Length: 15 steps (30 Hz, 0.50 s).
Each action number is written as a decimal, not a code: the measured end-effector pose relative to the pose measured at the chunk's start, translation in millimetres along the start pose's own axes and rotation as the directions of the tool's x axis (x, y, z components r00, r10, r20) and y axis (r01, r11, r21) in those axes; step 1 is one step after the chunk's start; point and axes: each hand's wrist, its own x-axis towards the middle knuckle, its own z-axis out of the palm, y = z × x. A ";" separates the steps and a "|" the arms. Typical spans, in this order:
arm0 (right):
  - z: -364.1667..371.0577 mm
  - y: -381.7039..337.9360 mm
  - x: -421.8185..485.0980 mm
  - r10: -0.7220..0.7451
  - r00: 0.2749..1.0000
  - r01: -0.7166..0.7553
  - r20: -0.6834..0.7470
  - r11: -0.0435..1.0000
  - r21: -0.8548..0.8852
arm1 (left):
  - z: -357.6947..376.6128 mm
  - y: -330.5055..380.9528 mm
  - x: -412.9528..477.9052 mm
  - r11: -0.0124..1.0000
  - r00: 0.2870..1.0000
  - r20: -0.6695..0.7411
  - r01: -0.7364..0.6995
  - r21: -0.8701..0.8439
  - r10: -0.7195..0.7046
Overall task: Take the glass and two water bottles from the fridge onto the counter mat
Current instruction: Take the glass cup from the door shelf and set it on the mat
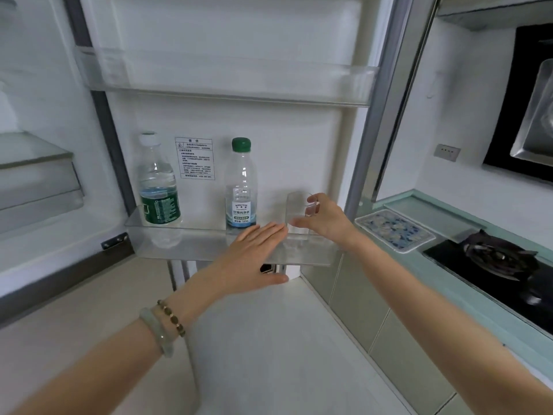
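Observation:
The fridge door stands open, and its lower door shelf (191, 250) carries three things. At the left is a water bottle with a white cap and a green label (158, 187). In the middle stands a water bottle with a green cap and a pale blue label (241, 187). At the right end is a clear glass (297, 211), and my right hand (324, 223) grips it with thumb and fingers curled round its sides. My left hand (257, 253) is flat with straight fingers just in front of the shelf, close to the glass's base. The patterned counter mat (395, 230) lies on the counter to the right.
An upper door shelf (224, 82) sits above the bottles. The fridge interior with a glass shelf (33, 151) is at the left. A black gas hob (493, 262) lies on the counter right of the mat, under a range hood (532, 115). Pale floor spreads below.

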 end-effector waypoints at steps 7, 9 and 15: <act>-7.8 16.0 46.7 -0.074 0.995 0.074 0.066 0.997 0.005 | 6.0 10.6 34.2 0.982 0.982 0.025 0.186 0.036 -0.187; -8.9 18.9 59.5 -0.081 0.993 0.080 0.087 0.997 0.016 | 5.5 13.3 41.8 0.974 0.974 0.031 0.224 0.042 -0.225; -14.0 25.6 89.7 -0.113 0.988 0.113 0.108 0.994 0.003 | 3.2 15.3 64.1 0.961 0.958 0.071 0.275 0.030 -0.277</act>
